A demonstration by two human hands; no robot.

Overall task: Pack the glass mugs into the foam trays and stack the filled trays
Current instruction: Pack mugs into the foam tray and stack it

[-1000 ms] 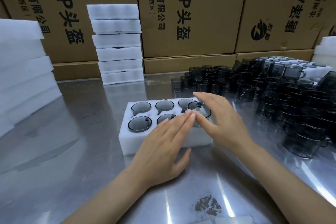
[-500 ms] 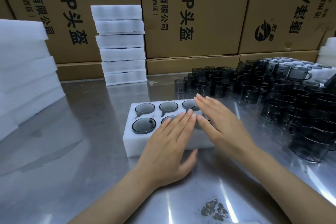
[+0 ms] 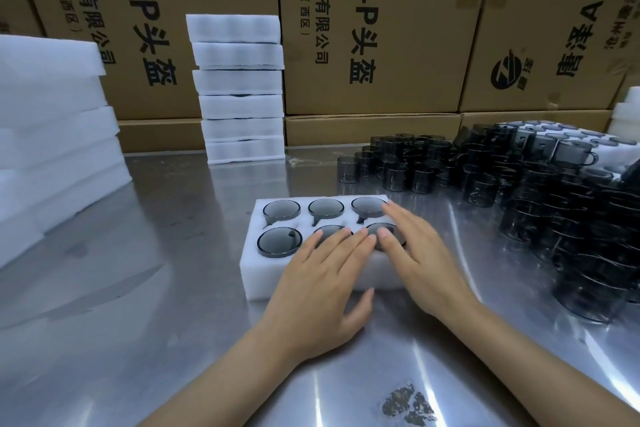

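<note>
A white foam tray (image 3: 252, 274) lies in the middle of the steel table, its holes filled with several dark glass mugs (image 3: 281, 210). My left hand (image 3: 322, 284) lies flat on the tray's near middle, fingers straight over a mug. My right hand (image 3: 420, 262) lies flat on the tray's right part, fingers straight across the right-hand mugs. The fingertips of both hands meet. A big crowd of loose smoky glass mugs (image 3: 554, 204) stands at the right.
A stack of foam trays (image 3: 240, 90) rises at the back centre against cardboard boxes (image 3: 374, 28). More foam slabs (image 3: 52, 135) are piled at the left. Another foam tray with mugs (image 3: 588, 144) sits at the far right. A dark stain (image 3: 408, 404) marks the table's front.
Both hands have slid a little toward me over the tray top, staying flat. The view has shifted slightly.
</note>
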